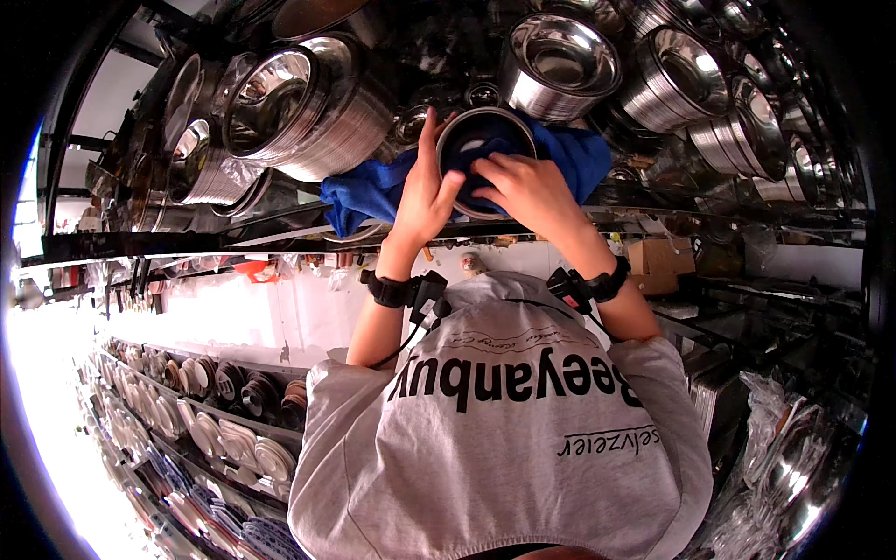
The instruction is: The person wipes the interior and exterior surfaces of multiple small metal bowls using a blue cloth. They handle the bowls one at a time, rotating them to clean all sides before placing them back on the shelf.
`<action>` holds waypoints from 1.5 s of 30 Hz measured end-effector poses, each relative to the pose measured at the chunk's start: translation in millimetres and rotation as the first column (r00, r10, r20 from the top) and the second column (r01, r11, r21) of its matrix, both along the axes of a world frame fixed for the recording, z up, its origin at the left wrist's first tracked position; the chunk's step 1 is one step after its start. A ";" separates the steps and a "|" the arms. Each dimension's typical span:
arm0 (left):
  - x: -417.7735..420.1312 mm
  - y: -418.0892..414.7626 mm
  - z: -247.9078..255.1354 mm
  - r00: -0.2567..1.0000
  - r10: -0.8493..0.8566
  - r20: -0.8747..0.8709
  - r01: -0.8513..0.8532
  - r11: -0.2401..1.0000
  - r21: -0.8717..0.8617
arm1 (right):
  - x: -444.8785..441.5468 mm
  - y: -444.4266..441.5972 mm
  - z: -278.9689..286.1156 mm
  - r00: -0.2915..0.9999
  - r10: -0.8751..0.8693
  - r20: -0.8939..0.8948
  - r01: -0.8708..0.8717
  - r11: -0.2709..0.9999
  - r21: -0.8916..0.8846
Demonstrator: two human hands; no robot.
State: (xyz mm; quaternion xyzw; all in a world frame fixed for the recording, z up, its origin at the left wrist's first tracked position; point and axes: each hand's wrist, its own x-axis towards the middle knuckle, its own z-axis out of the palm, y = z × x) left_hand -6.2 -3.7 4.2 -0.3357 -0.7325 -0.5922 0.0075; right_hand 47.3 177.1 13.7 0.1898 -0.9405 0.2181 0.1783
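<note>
A round stainless steel bowl [485,114] stands upright near the front edge of a shelf, on or against a blue cloth [374,187] that spreads out to both sides of it. Along the bowl's left rim lies my left hand [425,189], its fingers extended and its thumb at the near side. My right hand [528,189] reaches over the right rim, with its fingertips inside the bowl, where dark blue cloth shows. Whether those fingertips pinch the cloth is hard to tell. Each wrist wears a black strap with a small device.
Stacked steel basins [560,70] stand behind the bowl to the right, beside another basin stack [672,84]. Tall stacks of steel bowls [308,112] fill the left. The shelf's dark front edge [175,243] runs below my hands. Racks of plates [238,444] stand lower left, and a cardboard box [658,266] lies at right.
</note>
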 end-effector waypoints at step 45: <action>-6.8 7.9 -18.2 0.993 0.106 0.058 -0.115 0.979 0.167 | -31.9 -40.3 -12.6 0.987 -0.124 -0.104 0.113 0.988 -0.100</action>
